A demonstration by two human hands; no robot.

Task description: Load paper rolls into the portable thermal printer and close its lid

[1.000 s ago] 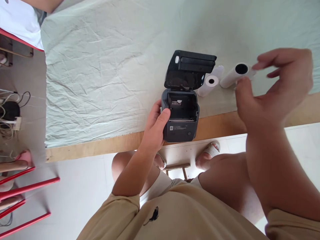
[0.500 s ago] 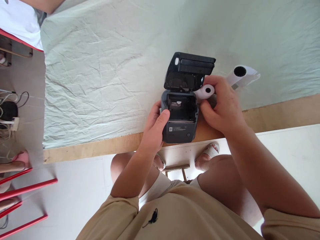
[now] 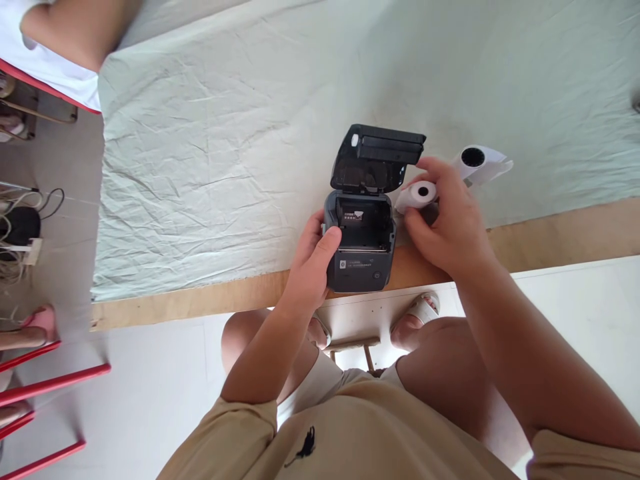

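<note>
A dark grey label printer [image 3: 360, 270] is at the table's front edge, its lid [image 3: 377, 157] raised and its paper bay [image 3: 363, 227] bare inside. My left hand [image 3: 313, 263] grips the printer's left side, thumb over the front rim. Just right of the printer, my right hand [image 3: 450, 217] has a small white paper roll [image 3: 416, 195] between thumb and fingers, its dark core hole facing me. Behind that hand stands a larger white roll [image 3: 480, 163] with a wide black core and a loose paper end.
A pale green cloth [image 3: 210, 167] covers the table, leaving a wooden front edge [image 3: 190, 293] bare. Another person's arm [image 3: 80, 30] reaches in at the top left. Red stool legs [image 3: 55, 385] and cables [image 3: 20, 227] lie off to the left.
The small paper roll has moved slightly right, away from the printer, with my right hand. The other person's arm shows further into view. My left hand keeps its grip.
</note>
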